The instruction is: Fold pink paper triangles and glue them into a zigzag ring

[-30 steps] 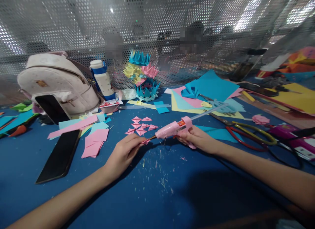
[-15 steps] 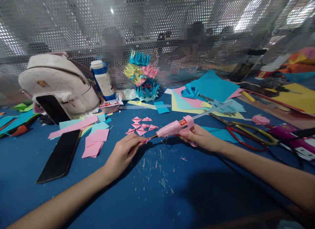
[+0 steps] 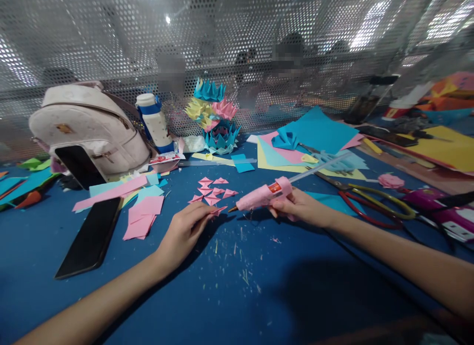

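Note:
Between the thumb and fingers of my left hand [image 3: 188, 231] is a small folded pink paper piece [image 3: 218, 211], its pointed end sticking out to the right. My right hand [image 3: 296, 206] grips a pink hot glue gun [image 3: 261, 195] with a clear glue stick [image 3: 314, 168] jutting from its back. The gun's nozzle points left and sits just right of the paper piece, with a small gap between them. Several similar folded pink pieces [image 3: 212, 198] lie on the blue table just beyond my left hand.
On the left are a phone [image 3: 91, 236], pink paper squares [image 3: 141, 219] and a pale backpack [image 3: 85, 132]. Behind stand a bottle [image 3: 155, 125] and a layered paper flower stack [image 3: 221, 132]. Scissors [image 3: 377, 204] and coloured sheets [image 3: 314, 132] lie on the right. A perforated metal screen [image 3: 237, 33] rises behind.
The glue gun's nozzle has drawn back slightly from the pink paper piece, which it was touching or nearly touching before. My left hand has stayed almost still.

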{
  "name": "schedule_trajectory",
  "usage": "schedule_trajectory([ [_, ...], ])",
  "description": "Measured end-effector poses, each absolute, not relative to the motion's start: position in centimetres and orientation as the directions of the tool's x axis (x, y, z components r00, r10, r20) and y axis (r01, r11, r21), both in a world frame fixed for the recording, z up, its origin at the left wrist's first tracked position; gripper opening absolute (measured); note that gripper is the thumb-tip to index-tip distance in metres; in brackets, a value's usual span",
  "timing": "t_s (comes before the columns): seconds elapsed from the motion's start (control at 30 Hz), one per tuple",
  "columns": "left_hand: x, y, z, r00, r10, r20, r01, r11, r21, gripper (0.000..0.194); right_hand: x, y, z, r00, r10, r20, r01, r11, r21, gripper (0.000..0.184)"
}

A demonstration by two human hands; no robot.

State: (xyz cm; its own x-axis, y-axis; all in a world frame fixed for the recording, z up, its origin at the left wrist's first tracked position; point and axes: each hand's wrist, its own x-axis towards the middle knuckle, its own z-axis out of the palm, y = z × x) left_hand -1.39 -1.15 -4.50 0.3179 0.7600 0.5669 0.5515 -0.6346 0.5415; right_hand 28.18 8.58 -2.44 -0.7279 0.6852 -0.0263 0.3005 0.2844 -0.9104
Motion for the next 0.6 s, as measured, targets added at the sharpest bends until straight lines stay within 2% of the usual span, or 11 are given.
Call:
schedule_trajectory([
  [0.1, -1.4, -1.2, -4.6, 0.315, 0.77, 0.555, 0.552, -0.624, 0.553, 0.018, 28.0, 8.5, -2.2, -0.727, 0.685, -0.047, 0.259, 0.21, -0.943, 0.066],
  [0.33, -1.3, -1.1, -4.7, 0.301, 0.756, 0.582, 0.553, -0.635, 0.539, 0.017, 27.8, 9.3, -1.9, -0.57, 0.817, 0.088, 0.227, 0.259, -0.939, 0.058],
  [0.5, -1.3, -1.2, -4.5, 0.297, 0.739, 0.605, 0.584, -0.642, 0.497, 0.018, 28.9, 11.1, -0.7, -0.504, 0.847, 0.171, 0.36, 0.386, -0.849, 0.054],
  [0.6, -1.2, -1.2, -4.4, 0.293, 0.736, 0.611, 0.589, -0.642, 0.491, 0.019, 30.5, 12.5, 0.1, -0.515, 0.85, 0.112, 0.468, 0.388, -0.794, 0.047],
])
